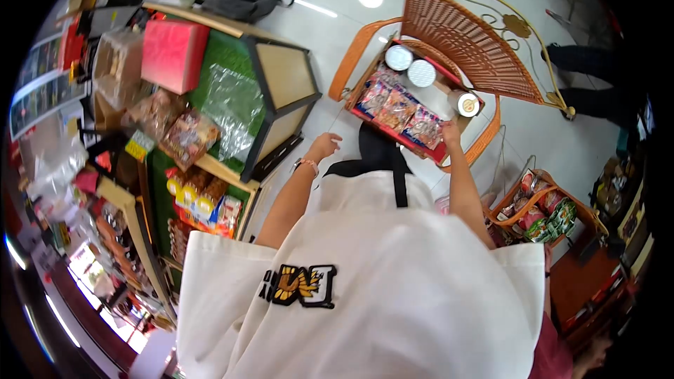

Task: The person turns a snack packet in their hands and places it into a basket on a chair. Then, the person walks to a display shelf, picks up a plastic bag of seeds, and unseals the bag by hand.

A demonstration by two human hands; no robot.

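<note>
A box [444,147] with a red rim rests on a wicker chair [467,35]. Several colourful packets [398,111] fill its near part, and round white-lidded containers [421,73] stand along the far side. Another round container [467,104] is at the box's right corner. My right hand [450,133] is at the box's right edge beside the packets, its fingers closed; what they hold, if anything, is too small to make out. Left of the box, my left hand [325,146] hangs free with its fingers apart and nothing in it.
To the left stands a green-topped display [228,63] with a pink box [172,55] and bagged goods [189,137]. A basket of packets [540,207] is at the lower right. A person's dark-clothed legs [586,62] show at the upper right.
</note>
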